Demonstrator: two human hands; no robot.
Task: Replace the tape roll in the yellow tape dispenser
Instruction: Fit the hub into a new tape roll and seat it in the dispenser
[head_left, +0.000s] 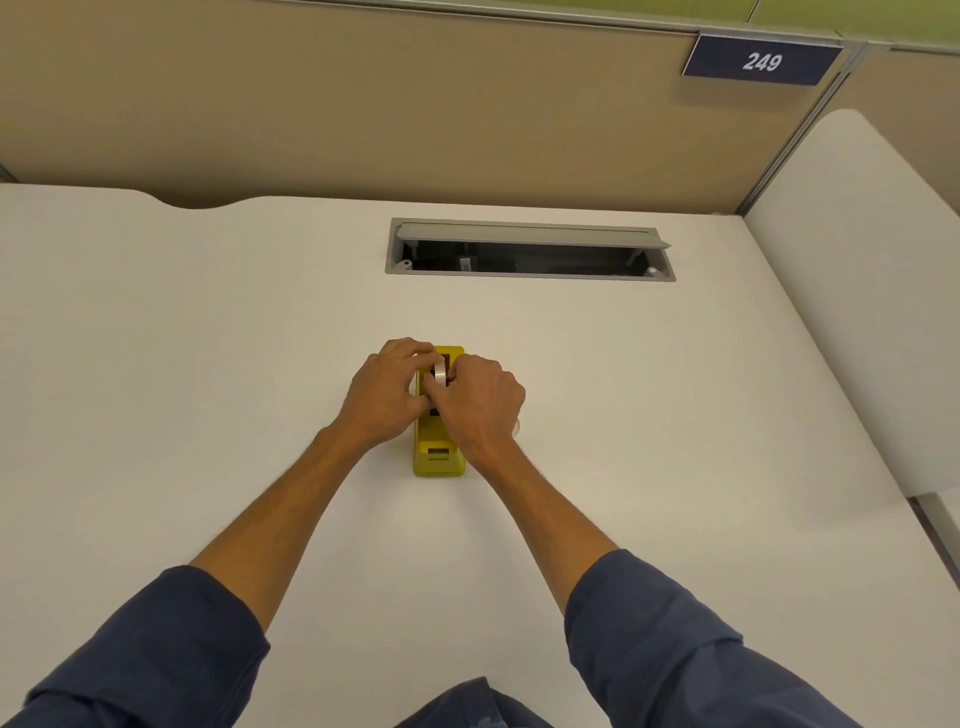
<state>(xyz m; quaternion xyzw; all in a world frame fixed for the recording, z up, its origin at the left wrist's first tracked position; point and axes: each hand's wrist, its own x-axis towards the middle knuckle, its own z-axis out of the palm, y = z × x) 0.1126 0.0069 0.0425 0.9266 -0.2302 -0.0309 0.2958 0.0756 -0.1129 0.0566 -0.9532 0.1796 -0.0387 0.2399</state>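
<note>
The yellow tape dispenser stands on the white desk, its cutter end toward me. A white tape roll sits upright over the dispenser's dark slot. My left hand pinches the roll from the left and my right hand from the right, fingertips meeting on it. My hands hide most of the roll and the dispenser's middle. A pale edge shows under my right hand; what it is cannot be told.
A grey cable hatch lies open in the desk behind the dispenser. A tan partition wall with a "249" sign stands at the back. A white side panel borders the desk on the right.
</note>
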